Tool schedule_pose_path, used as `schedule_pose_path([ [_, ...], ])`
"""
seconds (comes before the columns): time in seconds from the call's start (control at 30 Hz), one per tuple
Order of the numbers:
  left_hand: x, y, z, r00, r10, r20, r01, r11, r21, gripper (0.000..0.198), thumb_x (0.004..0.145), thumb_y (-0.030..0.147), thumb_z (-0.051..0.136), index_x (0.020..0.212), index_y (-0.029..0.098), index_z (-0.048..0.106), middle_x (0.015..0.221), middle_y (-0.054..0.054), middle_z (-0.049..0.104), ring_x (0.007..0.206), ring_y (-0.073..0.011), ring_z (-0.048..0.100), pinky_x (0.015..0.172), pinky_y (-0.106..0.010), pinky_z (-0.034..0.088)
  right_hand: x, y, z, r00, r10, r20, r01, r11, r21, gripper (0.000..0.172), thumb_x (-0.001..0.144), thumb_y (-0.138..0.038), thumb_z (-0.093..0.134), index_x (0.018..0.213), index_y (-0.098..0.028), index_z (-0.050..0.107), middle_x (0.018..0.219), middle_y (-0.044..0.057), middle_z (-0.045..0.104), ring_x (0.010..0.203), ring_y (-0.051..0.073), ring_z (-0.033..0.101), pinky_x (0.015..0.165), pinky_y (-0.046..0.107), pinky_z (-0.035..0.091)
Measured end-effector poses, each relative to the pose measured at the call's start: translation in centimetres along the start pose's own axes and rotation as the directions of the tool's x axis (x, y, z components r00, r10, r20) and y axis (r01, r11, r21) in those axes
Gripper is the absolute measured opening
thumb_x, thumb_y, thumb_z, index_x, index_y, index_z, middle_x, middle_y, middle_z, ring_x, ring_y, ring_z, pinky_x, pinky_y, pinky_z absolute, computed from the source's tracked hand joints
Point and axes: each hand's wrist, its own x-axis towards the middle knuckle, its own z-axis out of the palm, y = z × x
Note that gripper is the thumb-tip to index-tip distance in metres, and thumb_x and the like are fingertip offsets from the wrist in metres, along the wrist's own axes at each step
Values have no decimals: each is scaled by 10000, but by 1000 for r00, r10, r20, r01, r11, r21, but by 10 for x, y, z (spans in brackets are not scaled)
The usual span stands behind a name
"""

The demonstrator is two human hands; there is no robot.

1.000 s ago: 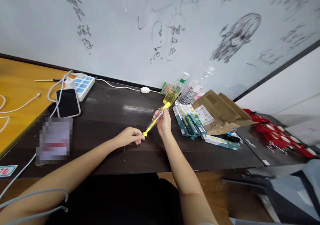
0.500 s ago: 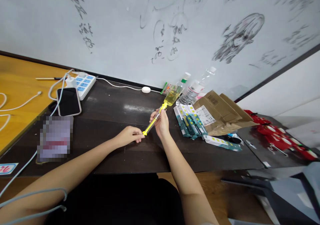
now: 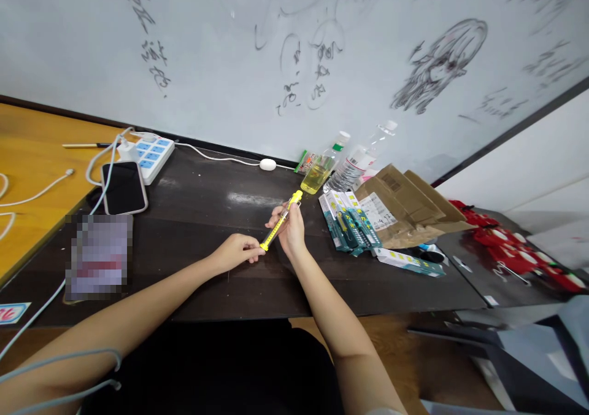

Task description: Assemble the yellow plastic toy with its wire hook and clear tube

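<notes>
A slim spring scale (image 3: 278,223), a clear tube with yellow ends and a yellow graduated strip, slants over the dark table between my hands. My right hand (image 3: 293,234) is closed around its upper part, thumb against the tube just below the yellow cap. At the lower yellow end, the thumb and fingers of my left hand (image 3: 238,250) are pinched together; any hook there is hidden by the fingertips. Just beyond the cap stands a bottle of yellow liquid (image 3: 317,172). Printed boxes (image 3: 350,221) lie to the right of my right hand.
A clear water bottle (image 3: 353,168) and an opened cardboard package (image 3: 396,203) stand at the back right. One more slim box (image 3: 409,263) lies in front of them. To the left are a phone (image 3: 123,188), a power strip (image 3: 155,157) and loose cables. A whiteboard (image 3: 221,71) rises behind.
The scale's upper end has swung slightly left and down with my right hand, away from the yellow bottle. My left hand keeps its pinch at the lower end.
</notes>
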Motion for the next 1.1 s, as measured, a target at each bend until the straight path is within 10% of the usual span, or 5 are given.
schedule_pose_path([
  [1.1, -6, 7, 8, 973, 182, -142, -138, 951, 277, 273, 851, 350, 536, 705, 153, 657, 673, 5, 617, 635, -113, 537, 641, -216, 399, -6, 7, 8, 949, -235, -208, 190, 958, -215, 321, 892, -554, 343, 882, -234, 368, 478, -121, 471, 302, 68, 481, 263, 132, 235],
])
